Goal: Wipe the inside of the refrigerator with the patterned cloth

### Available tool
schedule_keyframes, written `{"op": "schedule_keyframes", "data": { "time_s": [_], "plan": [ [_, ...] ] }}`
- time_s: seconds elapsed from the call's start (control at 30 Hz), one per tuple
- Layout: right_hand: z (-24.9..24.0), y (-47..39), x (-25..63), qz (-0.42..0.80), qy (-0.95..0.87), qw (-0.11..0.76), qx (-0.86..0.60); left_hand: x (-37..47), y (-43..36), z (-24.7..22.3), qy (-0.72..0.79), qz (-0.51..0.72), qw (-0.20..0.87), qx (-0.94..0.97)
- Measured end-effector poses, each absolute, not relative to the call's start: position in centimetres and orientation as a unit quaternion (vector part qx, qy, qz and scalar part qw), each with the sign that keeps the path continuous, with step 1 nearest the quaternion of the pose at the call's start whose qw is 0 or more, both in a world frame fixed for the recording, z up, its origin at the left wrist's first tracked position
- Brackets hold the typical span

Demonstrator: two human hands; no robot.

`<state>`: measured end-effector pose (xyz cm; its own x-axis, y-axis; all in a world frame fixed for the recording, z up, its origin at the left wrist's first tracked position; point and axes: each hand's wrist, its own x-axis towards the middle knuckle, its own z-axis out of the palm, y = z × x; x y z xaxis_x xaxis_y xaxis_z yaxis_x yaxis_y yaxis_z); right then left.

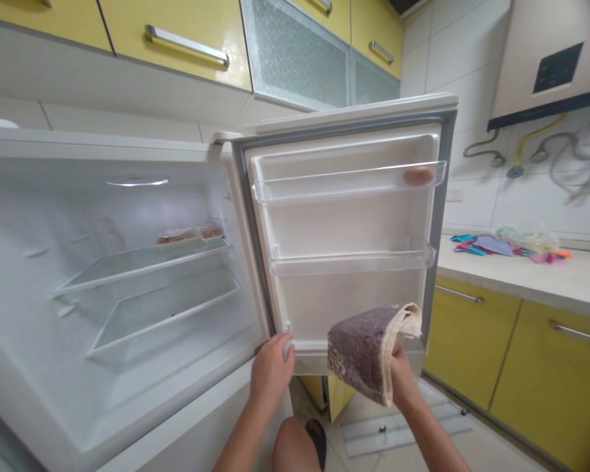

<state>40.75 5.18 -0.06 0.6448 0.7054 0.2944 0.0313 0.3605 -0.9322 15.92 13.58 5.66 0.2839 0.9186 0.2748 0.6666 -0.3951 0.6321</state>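
A refrigerator door (341, 226) stands wide open in front of me. My left hand (273, 364) is at its lower hinge-side corner, with fingers curled over the bottom edge of the door; the fingertips are partly hidden. In my right hand (402, 373) is a brown towel (361, 347) with a beige border, bunched up in front of the lower part of the door. The towel covers most of that hand's fingers. Two clear door racks (349, 262) cross the inner panel, and a brownish egg-like thing (419, 175) sits in the upper one.
To the left, the refrigerator compartment (177, 373) has glass shelves (172, 305) with packaged food (177, 236) at the back. Colourful cloths (491, 246) and a plastic bag lie on the right counter (521, 278). A glass panel (373, 436) rests on the floor.
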Motion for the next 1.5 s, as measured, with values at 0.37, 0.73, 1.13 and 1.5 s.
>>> {"op": "schedule_keyframes", "data": {
  "time_s": [0.37,0.73,1.13,1.5],
  "plan": [
    [5.7,5.7,32.2,0.120,-0.737,0.492,-0.447,23.8,7.9,6.2,0.332,0.535,0.700,0.338],
    [14.4,4.4,41.4,-0.341,-0.556,0.627,-0.426,19.6,11.2,14.2,0.429,0.747,0.386,0.329],
    [15.6,5.4,49.3,-0.326,-0.486,0.632,-0.508,23.7,13.6,23.5,0.359,0.294,-0.199,0.863],
    [15.5,4.0,51.1,-0.130,-0.428,0.785,-0.428,36.7,7.9,21.9,0.280,0.329,-0.224,0.874]
  ]
}}
